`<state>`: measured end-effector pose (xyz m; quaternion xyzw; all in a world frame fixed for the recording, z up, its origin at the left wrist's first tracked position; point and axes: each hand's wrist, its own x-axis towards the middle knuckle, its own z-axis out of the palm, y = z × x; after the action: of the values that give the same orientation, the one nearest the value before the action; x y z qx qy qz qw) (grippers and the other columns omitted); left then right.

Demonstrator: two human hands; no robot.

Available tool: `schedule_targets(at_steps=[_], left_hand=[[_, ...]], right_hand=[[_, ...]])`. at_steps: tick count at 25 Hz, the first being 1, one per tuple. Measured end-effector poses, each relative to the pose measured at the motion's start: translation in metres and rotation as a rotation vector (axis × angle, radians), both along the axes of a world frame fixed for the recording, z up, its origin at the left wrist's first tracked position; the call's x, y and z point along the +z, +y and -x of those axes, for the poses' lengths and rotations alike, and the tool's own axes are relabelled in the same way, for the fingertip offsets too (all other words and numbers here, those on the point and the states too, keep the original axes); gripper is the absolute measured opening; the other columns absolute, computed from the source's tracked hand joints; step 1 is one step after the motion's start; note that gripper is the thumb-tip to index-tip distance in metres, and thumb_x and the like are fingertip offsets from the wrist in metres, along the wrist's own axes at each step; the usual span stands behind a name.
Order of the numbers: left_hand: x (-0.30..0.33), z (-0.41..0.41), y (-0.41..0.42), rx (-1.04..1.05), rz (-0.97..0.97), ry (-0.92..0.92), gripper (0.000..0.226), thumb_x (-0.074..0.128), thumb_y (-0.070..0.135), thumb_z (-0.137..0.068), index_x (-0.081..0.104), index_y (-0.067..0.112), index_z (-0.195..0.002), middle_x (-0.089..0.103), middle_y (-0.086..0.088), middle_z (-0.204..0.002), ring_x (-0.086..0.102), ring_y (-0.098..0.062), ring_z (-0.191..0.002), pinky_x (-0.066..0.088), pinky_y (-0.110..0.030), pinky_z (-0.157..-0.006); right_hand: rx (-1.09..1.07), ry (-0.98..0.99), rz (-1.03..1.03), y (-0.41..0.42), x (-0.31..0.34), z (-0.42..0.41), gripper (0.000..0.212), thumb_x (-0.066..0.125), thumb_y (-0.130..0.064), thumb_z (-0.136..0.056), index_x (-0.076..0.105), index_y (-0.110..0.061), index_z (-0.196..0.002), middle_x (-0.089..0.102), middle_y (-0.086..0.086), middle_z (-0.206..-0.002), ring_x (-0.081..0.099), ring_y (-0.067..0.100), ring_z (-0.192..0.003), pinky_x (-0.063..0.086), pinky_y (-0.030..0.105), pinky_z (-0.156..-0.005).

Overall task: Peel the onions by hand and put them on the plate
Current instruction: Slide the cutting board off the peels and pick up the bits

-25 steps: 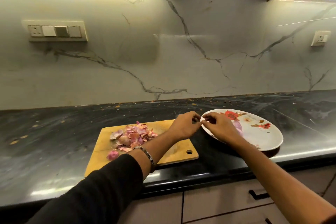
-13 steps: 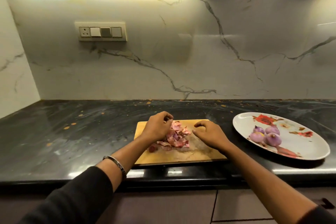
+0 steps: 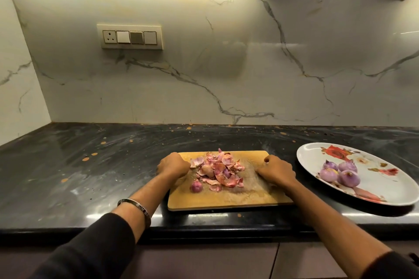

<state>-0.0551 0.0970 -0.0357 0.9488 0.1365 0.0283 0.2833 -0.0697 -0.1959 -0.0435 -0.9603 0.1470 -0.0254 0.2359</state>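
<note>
A wooden cutting board (image 3: pixel 226 197) lies on the black counter with a pile of pink onion skins (image 3: pixel 223 169) on it. A small purple onion (image 3: pixel 196 186) sits at the pile's near left, and a brownish onion (image 3: pixel 207 170) is half buried in the skins. My left hand (image 3: pixel 173 165) lies with curled fingers over the board's left edge, and my right hand (image 3: pixel 275 169) does the same over the right edge. The flowered white plate (image 3: pixel 317 150) to the right carries several peeled onions (image 3: pixel 349 179).
The dark counter (image 3: pixel 90 176) runs left to a marble side wall and back to a marble backsplash. A switch panel (image 3: pixel 130 36) is on the back wall. The counter's front edge runs just below the board, with drawers under it.
Both hands left the plate, passed over the skin pile and spread out to the board's two side edges. The view swung left, so the plate now sits at the right.
</note>
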Motion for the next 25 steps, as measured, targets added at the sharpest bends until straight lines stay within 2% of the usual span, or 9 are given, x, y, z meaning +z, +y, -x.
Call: schedule_targets(at_steps=[3, 9, 11, 14, 15, 18, 21, 23, 25], left_hand=[[0.004, -0.011, 0.005, 0.034, 0.147, 0.036, 0.026, 0.06, 0.015, -0.094, 0.061, 0.0, -0.115, 0.062, -0.017, -0.115, 0.06, -0.032, -0.106, 0.054, -0.042, -0.091], [0.008, -0.019, 0.007, 0.046, 0.303, 0.081, 0.041, 0.065, 0.012, -0.093, 0.052, -0.005, -0.128, 0.055, -0.022, -0.132, 0.054, -0.036, -0.121, 0.049, -0.042, -0.097], [0.006, -0.019, 0.007, 0.05, 0.306, 0.09, 0.033, 0.063, 0.009, -0.093, 0.055, -0.005, -0.122, 0.056, -0.021, -0.128, 0.055, -0.034, -0.116, 0.049, -0.04, -0.092], [0.003, -0.016, 0.009, 0.08, 0.299, 0.073, 0.005, 0.059, 0.003, -0.092, 0.057, -0.001, -0.091, 0.06, -0.019, -0.116, 0.056, -0.029, -0.097, 0.047, -0.035, -0.079], [0.002, -0.016, 0.01, 0.084, 0.316, 0.066, 0.003, 0.058, 0.002, -0.092, 0.057, 0.0, -0.09, 0.06, -0.019, -0.113, 0.055, -0.028, -0.095, 0.047, -0.035, -0.078], [0.002, -0.015, 0.013, 0.061, 0.386, 0.054, 0.014, 0.053, -0.001, -0.093, 0.062, 0.0, -0.104, 0.059, -0.016, -0.112, 0.057, -0.028, -0.101, 0.049, -0.038, -0.085], [0.003, -0.009, 0.011, 0.021, 0.497, 0.019, 0.022, 0.046, -0.006, -0.093, 0.059, 0.011, -0.087, 0.06, -0.011, -0.1, 0.055, -0.02, -0.081, 0.048, -0.032, -0.071], [0.002, -0.005, 0.009, 0.004, 0.588, -0.014, 0.025, 0.044, -0.003, -0.095, 0.058, 0.012, -0.109, 0.057, -0.005, -0.095, 0.053, -0.016, -0.079, 0.046, -0.031, -0.06], [-0.001, -0.003, 0.006, -0.018, 0.621, -0.051, 0.035, 0.041, 0.003, -0.098, 0.051, 0.014, -0.131, 0.056, -0.004, -0.098, 0.056, -0.02, -0.088, 0.049, -0.036, -0.068]], right_hand=[[-0.011, 0.0, -0.065, -0.004, 0.002, -0.004, 0.059, 0.07, -0.05, -0.084, 0.054, -0.021, -0.133, 0.061, 0.007, -0.131, 0.053, 0.031, -0.122, 0.046, 0.047, -0.103], [-0.069, -0.031, -0.263, -0.017, -0.002, -0.014, 0.075, 0.086, -0.043, -0.071, 0.056, -0.009, -0.132, 0.064, 0.012, -0.127, 0.059, 0.03, -0.115, 0.05, 0.05, -0.099], [-0.097, -0.04, -0.331, -0.021, -0.004, -0.018, 0.065, 0.09, -0.041, -0.065, 0.063, -0.006, -0.113, 0.069, 0.013, -0.109, 0.064, 0.026, -0.098, 0.055, 0.045, -0.085], [-0.114, -0.01, -0.415, -0.027, -0.001, -0.023, 0.053, 0.094, -0.036, -0.061, 0.065, -0.003, -0.092, 0.07, 0.012, -0.094, 0.062, 0.022, -0.085, 0.05, 0.038, -0.067], [-0.112, 0.009, -0.442, -0.029, 0.0, -0.025, 0.053, 0.094, -0.033, -0.061, 0.065, -0.003, -0.093, 0.069, 0.012, -0.096, 0.061, 0.023, -0.087, 0.049, 0.037, -0.068], [-0.101, 0.05, -0.456, -0.031, 0.001, -0.025, 0.061, 0.093, -0.035, -0.063, 0.062, -0.002, -0.104, 0.066, 0.011, -0.106, 0.058, 0.022, -0.089, 0.047, 0.037, -0.07], [-0.058, -0.013, -0.403, -0.034, -0.001, -0.02, 0.078, 0.087, -0.047, -0.07, 0.049, -0.007, -0.125, 0.061, 0.008, -0.118, 0.059, 0.024, -0.101, 0.052, 0.042, -0.085], [-0.038, -0.073, -0.376, -0.038, -0.005, -0.017, 0.08, 0.079, -0.053, -0.077, 0.044, -0.01, -0.135, 0.06, 0.009, -0.126, 0.06, 0.027, -0.11, 0.052, 0.047, -0.094], [-0.036, -0.123, -0.417, -0.04, -0.006, -0.016, 0.074, 0.072, -0.051, -0.085, 0.043, -0.01, -0.14, 0.059, 0.01, -0.131, 0.06, 0.029, -0.115, 0.05, 0.05, -0.099]])
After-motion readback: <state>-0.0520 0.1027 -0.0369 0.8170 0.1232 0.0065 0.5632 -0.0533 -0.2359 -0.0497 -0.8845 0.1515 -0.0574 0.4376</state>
